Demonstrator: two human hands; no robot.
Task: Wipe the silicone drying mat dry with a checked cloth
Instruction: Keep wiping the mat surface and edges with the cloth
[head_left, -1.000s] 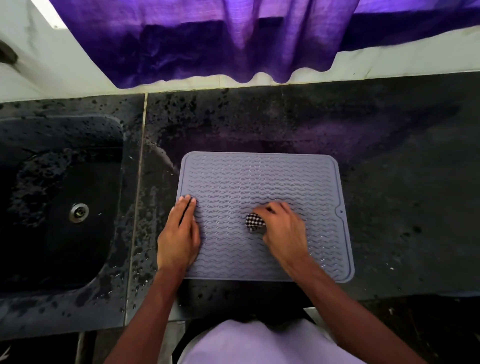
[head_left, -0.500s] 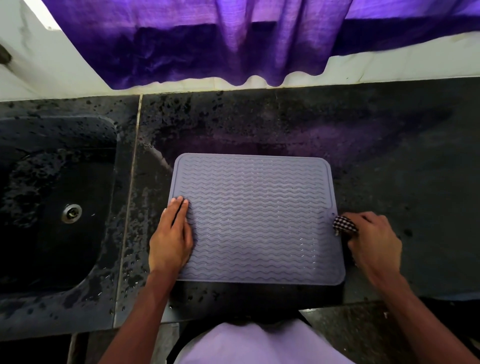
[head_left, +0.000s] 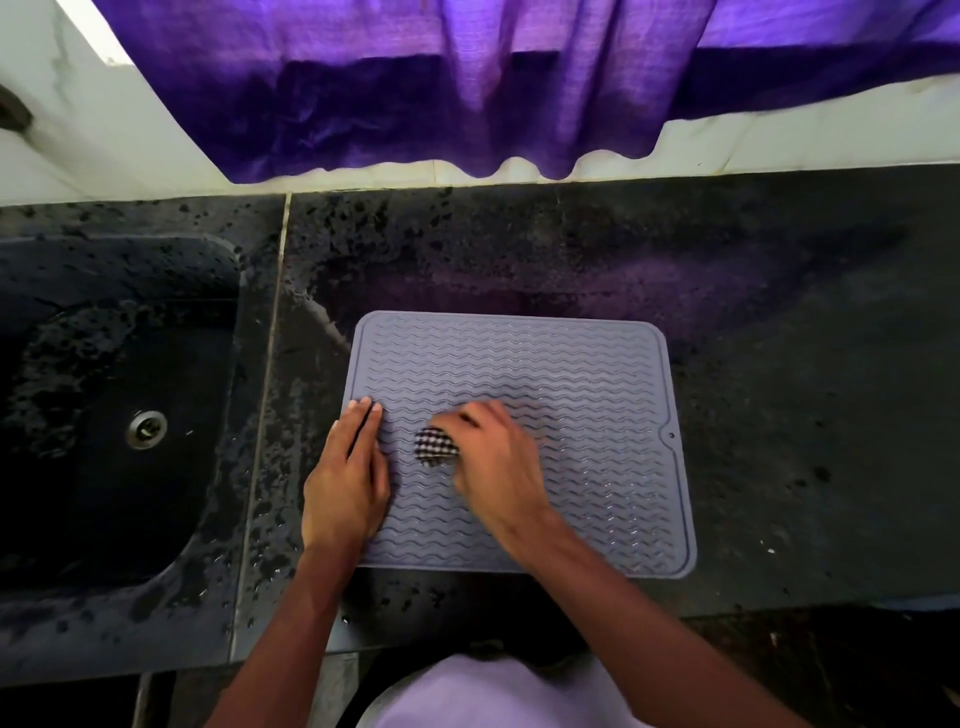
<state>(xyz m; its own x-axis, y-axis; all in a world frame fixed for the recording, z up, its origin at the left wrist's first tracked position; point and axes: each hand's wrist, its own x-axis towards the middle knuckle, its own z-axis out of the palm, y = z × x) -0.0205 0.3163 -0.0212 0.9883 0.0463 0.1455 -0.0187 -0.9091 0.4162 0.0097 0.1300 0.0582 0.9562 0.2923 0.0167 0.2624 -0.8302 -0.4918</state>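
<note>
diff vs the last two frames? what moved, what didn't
The right hand, shut on the bunched checked cloth, swept from mid-mat out to the mat's right edge, and is now back at the left-centre, close to the left hand. Nothing was let go. The left hand stayed flat on the left edge of the silicone mat, and the mat stayed on the wet counter beside the sink.

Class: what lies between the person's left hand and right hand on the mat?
In the head view, the bunched checked cloth lies on the mat between the left hand and right hand, which grips it.
</note>
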